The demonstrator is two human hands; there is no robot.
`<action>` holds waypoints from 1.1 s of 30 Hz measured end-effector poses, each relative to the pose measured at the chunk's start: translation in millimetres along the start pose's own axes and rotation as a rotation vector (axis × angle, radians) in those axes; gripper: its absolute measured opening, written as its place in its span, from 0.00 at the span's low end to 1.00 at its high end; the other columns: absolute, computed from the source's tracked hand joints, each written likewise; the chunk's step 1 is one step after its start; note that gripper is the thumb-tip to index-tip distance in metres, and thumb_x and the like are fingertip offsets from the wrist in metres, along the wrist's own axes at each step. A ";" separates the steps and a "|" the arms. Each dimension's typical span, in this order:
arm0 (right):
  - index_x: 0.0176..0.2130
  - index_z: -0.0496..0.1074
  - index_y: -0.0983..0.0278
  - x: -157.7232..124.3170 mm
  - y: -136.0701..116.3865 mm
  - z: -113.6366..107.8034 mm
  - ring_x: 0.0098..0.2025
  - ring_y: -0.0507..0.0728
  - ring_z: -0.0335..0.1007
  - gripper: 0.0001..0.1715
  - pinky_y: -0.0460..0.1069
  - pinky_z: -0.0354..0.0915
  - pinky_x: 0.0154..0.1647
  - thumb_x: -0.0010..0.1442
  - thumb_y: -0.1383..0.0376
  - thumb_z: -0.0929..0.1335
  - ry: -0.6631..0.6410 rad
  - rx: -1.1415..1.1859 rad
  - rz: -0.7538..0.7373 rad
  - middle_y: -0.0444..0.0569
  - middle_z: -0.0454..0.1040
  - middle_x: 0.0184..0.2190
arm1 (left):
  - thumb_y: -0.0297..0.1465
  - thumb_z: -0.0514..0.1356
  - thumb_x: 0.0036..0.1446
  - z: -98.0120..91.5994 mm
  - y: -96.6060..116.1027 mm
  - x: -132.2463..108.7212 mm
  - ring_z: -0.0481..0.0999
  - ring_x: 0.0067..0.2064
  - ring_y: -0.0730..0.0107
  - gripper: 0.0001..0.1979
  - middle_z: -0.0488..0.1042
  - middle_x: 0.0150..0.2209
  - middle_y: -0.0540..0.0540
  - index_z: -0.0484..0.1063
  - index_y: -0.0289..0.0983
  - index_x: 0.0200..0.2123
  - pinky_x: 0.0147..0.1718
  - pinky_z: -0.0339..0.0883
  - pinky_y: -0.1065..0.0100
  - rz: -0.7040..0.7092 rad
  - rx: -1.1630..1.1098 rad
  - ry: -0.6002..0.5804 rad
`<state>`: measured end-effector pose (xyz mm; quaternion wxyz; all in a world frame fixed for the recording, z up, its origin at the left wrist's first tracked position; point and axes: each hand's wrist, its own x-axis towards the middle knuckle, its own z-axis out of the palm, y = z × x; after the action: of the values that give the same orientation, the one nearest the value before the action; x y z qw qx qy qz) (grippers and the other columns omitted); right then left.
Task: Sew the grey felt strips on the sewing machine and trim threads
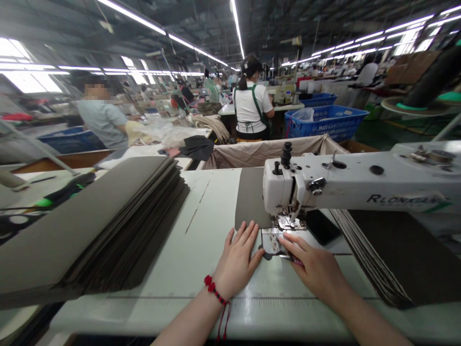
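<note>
My left hand [239,254] lies flat with fingers spread, its fingertips on the near edge of a grey-brown fabric panel [248,197]. The panel extends back beside the head of a white sewing machine [345,182]. At the metal needle plate [272,240], my right hand [313,266] has its index finger reaching toward the presser foot [288,222]. Its other fingers curl around a small metal tool with a reddish handle [297,261], mostly hidden under the hand. A red beaded bracelet [214,289] circles my left wrist.
A tall stack of grey-brown panels [118,230] leans at left; another stack [403,254] lies under the machine arm. A dark phone [323,227] rests behind the needle area. Beyond the table stand a cloth-lined bin [248,154], blue crates [326,120] and co-workers.
</note>
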<state>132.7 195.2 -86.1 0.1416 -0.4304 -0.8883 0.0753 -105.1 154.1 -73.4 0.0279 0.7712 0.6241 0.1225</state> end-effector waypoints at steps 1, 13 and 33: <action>0.62 0.58 0.49 0.0 0.1 0.3 0.49 0.57 0.72 0.37 0.53 0.71 0.44 0.58 0.72 0.64 0.002 0.001 -0.002 0.41 0.61 0.63 | 0.43 0.46 0.68 0.3 -0.2 -0.1 0.45 0.69 0.57 0.29 0.49 0.68 0.47 0.44 0.44 0.68 0.64 0.44 0.49 0.001 0.005 -0.002; 0.63 0.57 0.49 -1.1 1.3 2.2 0.48 0.58 0.73 0.36 0.54 0.71 0.44 0.59 0.72 0.63 -0.014 0.004 0.004 0.40 0.59 0.63 | 0.44 0.46 0.67 1.8 -0.6 -0.4 0.45 0.69 0.57 0.30 0.48 0.69 0.46 0.45 0.42 0.68 0.64 0.44 0.49 -0.006 0.008 0.002; 0.62 0.59 0.49 -0.3 -1.4 -0.6 0.50 0.57 0.72 0.36 0.53 0.70 0.44 0.58 0.72 0.62 0.010 0.015 0.013 0.40 0.61 0.62 | 0.42 0.50 0.66 5.8 -3.2 -1.3 0.41 0.69 0.58 0.34 0.41 0.70 0.45 0.37 0.42 0.69 0.64 0.44 0.52 -0.034 -0.067 0.045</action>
<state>132.0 194.1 -85.3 0.1488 -0.4356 -0.8841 0.0806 -107.1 154.1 -79.8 0.0417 0.7563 0.6330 0.1600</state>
